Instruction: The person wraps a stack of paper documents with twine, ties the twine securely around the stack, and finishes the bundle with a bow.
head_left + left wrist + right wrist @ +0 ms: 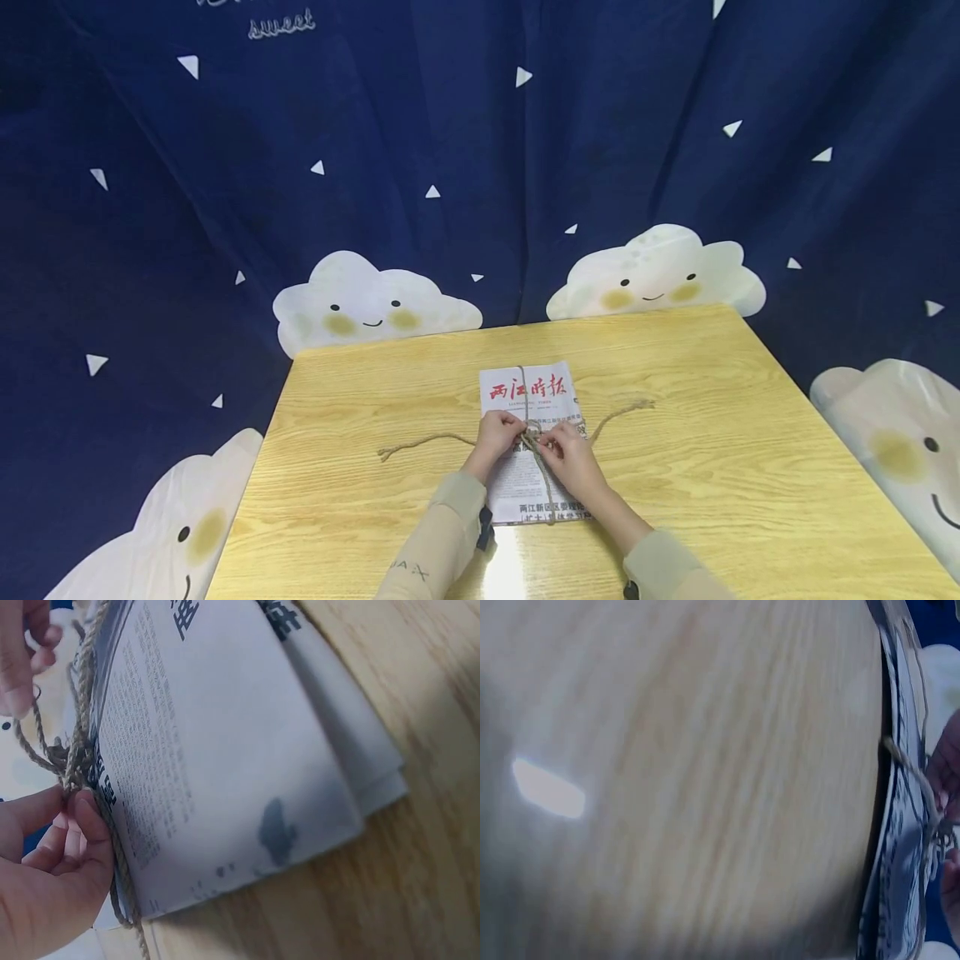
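Both hands, left hand [498,433] and right hand [570,454], pinch the twine [534,440] knotted atop the newspaper [531,392].

Both hands [534,446] together (fingers pinched)

I count one folded newspaper [532,442] on one wooden table [750,467], one length of twine [420,442] with two loose ends, my two hands, and five cloud faces on one curtain [225,208].

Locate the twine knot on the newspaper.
In the head view, the knot sits mid-newspaper at table centre, pinched between left hand and right hand.
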A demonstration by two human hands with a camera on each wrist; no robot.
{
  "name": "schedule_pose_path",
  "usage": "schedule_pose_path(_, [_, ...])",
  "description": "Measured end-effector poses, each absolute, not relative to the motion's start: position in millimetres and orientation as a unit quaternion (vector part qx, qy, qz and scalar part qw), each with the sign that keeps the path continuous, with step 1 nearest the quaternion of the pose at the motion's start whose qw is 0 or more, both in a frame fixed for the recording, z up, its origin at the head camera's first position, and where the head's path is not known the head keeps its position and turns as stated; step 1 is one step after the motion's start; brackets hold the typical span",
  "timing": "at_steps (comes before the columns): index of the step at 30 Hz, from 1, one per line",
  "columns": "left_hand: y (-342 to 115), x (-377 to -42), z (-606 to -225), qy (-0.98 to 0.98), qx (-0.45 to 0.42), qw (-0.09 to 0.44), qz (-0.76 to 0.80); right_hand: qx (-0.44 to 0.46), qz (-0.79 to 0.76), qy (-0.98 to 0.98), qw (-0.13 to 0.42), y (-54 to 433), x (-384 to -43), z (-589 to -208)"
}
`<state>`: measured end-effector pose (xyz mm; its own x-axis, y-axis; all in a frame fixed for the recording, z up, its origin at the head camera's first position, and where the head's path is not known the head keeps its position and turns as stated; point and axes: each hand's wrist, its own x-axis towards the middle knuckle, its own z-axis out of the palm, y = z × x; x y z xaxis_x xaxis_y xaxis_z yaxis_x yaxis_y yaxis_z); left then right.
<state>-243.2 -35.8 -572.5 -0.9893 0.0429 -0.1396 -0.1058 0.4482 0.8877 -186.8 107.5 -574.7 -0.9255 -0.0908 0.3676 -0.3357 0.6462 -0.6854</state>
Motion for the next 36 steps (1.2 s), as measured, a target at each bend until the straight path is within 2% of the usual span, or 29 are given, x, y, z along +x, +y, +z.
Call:
schedule_pose_path(8, [-35.4, -241.8, -571.0, 0.840, -0.028, 0.075, 0.537, 0.074, 0.376, -0.917, 0.115, 101.7, -175.3, -579.3])
schedule_pose_path(13, [-35.3, -240.6, -570.8, 0.835, -0.027, 0.070, 0.546, 0.092, 0.370, -0.920, 0.095, 99.7, -170.6, -582.0])
schedule_pose_path(20, [-35.3, -240.7, -575.9, 0.829, -0.025, 0.065, 0.554, 0.099, 0.373, -0.916, 0.111, 100.2, -169.2, -583.5])
schedule_pose_path(25, [-36.6, -240.7, -578.9, 0.831, -0.021, 0.063, 0.553, 0.010, 0.421, -0.894, 0.151, 114.0, -178.6, -582.0])
schedule_pose_path(28, [-36.6, -240.8, -579.0, 0.830, -0.024, 0.066, 0.553, -0.073, 0.416, -0.894, 0.149, 126.0, -182.9, -577.8])
schedule_pose_path(32, [-36.1, -240.9, -578.5, 0.830, -0.031, 0.073, 0.552, -0.155, 0.388, -0.903, 0.100, 140.2, -185.6, -575.8])
schedule_pose_path(36, [-36.0, -240.7, -577.6, 0.829, -0.035, 0.078, 0.553, -0.198, 0.404, -0.892, 0.031, 147.6, -184.7, -573.7])
